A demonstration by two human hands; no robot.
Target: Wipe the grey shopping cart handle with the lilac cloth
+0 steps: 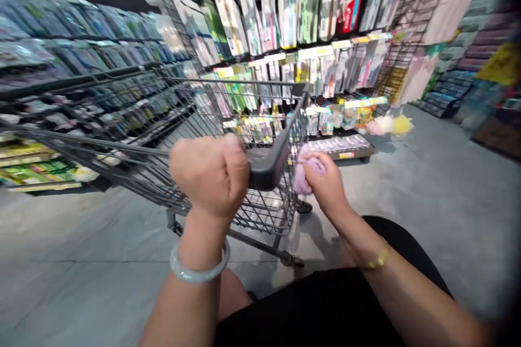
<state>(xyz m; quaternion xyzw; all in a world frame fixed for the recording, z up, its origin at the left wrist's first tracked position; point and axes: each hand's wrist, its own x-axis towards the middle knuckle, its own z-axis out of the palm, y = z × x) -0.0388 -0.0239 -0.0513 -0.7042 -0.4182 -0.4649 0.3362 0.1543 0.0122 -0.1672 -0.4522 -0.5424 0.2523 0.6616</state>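
Note:
A grey wire shopping cart stands in front of me. My left hand is closed around the cart's dark handle, near its corner; the fingers' far side is hidden. My right hand, beside the cart's right side, is closed on a crumpled light purple cloth, which looks soft and fluffy. The cloth bulges out above and to the left of the fingers. Through the wire, the part of the cart's basket that shows has no clear items I can make out.
Ahead stands a rack hung with packaged toothbrushes, with price tags along its rows. More shelves of hanging packs run along the left. Grey floor stretches to the right, where blurred stacked goods stand. A cart wheel shows low down.

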